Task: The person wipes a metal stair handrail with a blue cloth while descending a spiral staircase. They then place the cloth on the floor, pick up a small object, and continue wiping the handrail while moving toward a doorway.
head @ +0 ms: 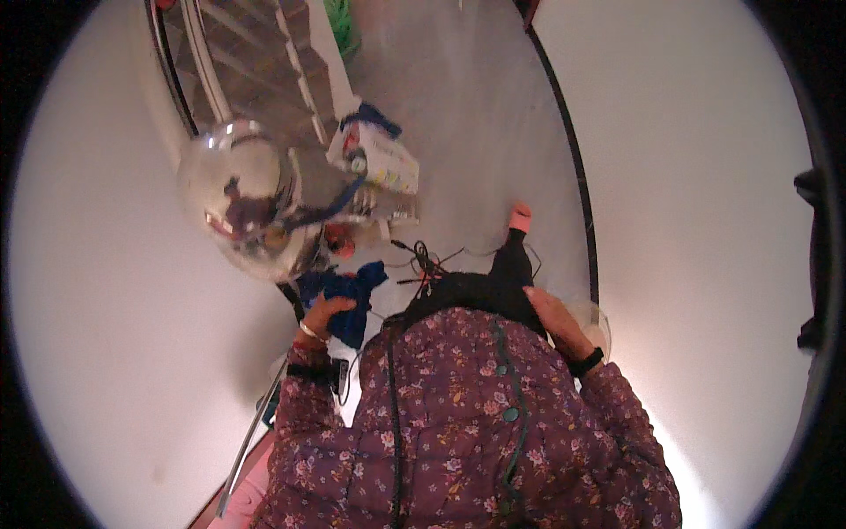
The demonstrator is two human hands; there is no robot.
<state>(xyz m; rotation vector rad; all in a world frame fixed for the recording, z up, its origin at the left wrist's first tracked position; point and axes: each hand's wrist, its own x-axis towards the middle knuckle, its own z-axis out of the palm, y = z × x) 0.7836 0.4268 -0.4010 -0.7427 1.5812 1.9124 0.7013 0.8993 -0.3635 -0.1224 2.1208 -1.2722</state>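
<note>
My left hand point(324, 315) is closed around a dark blue cloth point(347, 305) at the lower left, below a shiny rounded metal vessel point(248, 192). My right hand point(562, 321) hangs beside my black trousers with its fingers extended, and nothing shows in it. A tangle of black cables point(426, 261) lies in front of me near my legs. Beyond the blue cloth is a white box with printing point(390, 162), and another dark blue cloth point(373, 119) rests at its far end.
A metal rack point(297, 73) extends along the upper left, with something green point(340, 26) past it. White walls stand on both sides, the right one edged by a dark skirting point(575, 152). A clear round container point(598, 324) is partly behind my right wrist.
</note>
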